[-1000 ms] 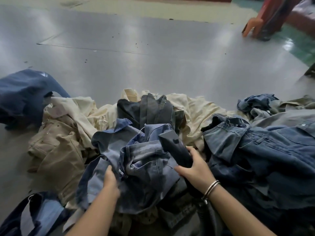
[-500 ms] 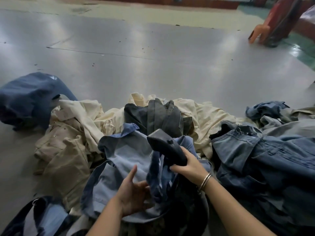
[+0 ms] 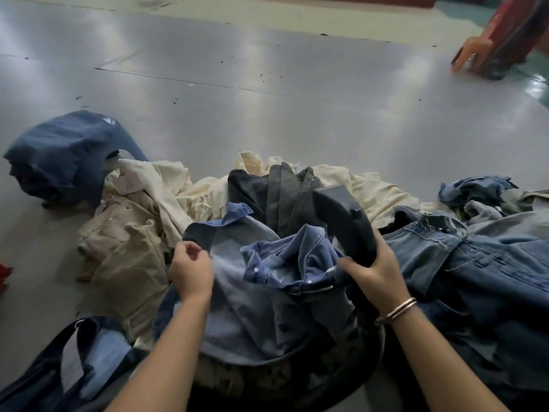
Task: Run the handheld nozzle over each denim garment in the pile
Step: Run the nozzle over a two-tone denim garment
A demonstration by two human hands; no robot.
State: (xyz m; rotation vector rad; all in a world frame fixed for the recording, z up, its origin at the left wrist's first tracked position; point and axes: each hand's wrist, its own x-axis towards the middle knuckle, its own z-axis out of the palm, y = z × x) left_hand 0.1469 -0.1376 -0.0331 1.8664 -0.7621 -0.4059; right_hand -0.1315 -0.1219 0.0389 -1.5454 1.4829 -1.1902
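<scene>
Nearest, the left hand (image 3: 190, 270) pinches the edge of a pale denim garment (image 3: 237, 307), apparently to pull it flat, while the right hand (image 3: 377, 275) grips the handle of the black nozzle (image 3: 344, 221), its head raised just above the bunched blue folds, likely ready for a pass. Beside them more jeans (image 3: 475, 263) lie to the right and beige clothes (image 3: 127, 242) to the left. Farther off a dark garment (image 3: 273, 191) tops the pile, with a navy bundle (image 3: 68, 156) apart on the grey floor (image 3: 297, 99)
</scene>
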